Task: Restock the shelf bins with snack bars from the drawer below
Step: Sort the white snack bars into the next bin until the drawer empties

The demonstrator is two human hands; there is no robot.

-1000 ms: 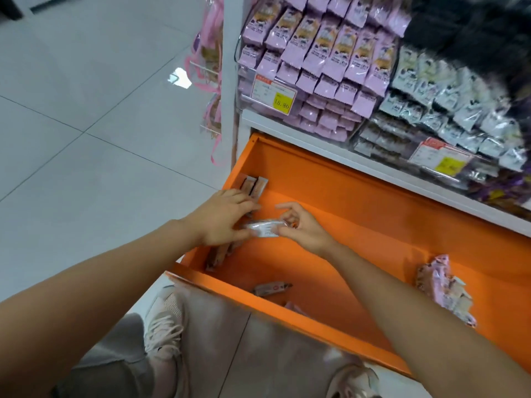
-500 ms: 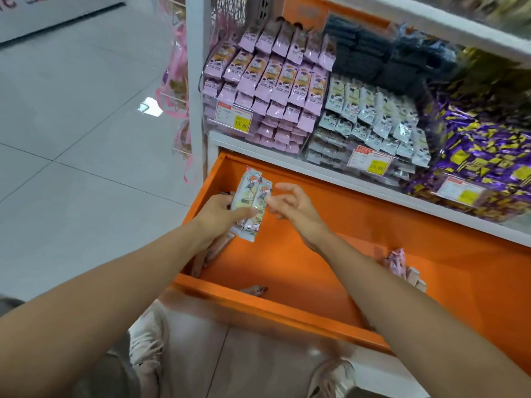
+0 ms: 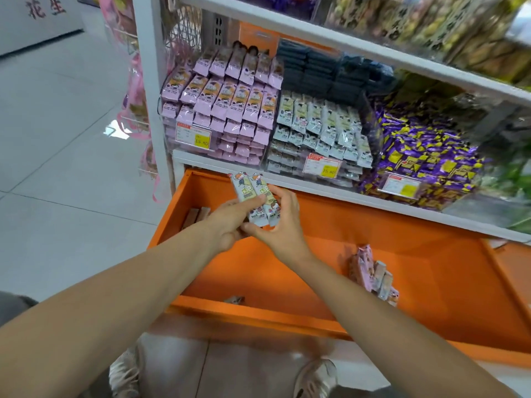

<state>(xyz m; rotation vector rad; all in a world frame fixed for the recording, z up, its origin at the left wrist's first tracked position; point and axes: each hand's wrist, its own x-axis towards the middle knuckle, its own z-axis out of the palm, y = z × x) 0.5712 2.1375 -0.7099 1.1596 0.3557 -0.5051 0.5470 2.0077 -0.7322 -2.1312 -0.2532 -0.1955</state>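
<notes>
Held bars: two pale-wrapped snack bars (image 3: 254, 193) are held side by side, touching, at frame centre, above the open orange drawer (image 3: 316, 254) and just under the shelf edge (image 3: 330, 191).
Left hand: the left hand (image 3: 230, 222) is closed on the bars, with its fingers laid across their fronts at mid-length.
Right hand: the right hand (image 3: 283, 225) is closed on the same pair, fingers curled over the right edge and thumb set at the lower ends.
Long axis: the bars stand nearly upright in the frame, upper ends tipped toward the upper left.
Likely target: the pale-wrapper bin (image 3: 319, 124) is judged the match, as its packs look alike; the pink-wrapper bin (image 3: 227, 104) stands beside it.
Direction: that bin lies up and to the right of the fingers, apart from the bars.
Nearer hand: the right hand is nearer to it.
Step judged: the pair is gathered and not yet placed.
Fit: the binned packs lean upright, so little turning should be needed.
Left in drawer: brown bars (image 3: 195, 216) at its far left and pink packs (image 3: 370, 271) at the right.
</notes>
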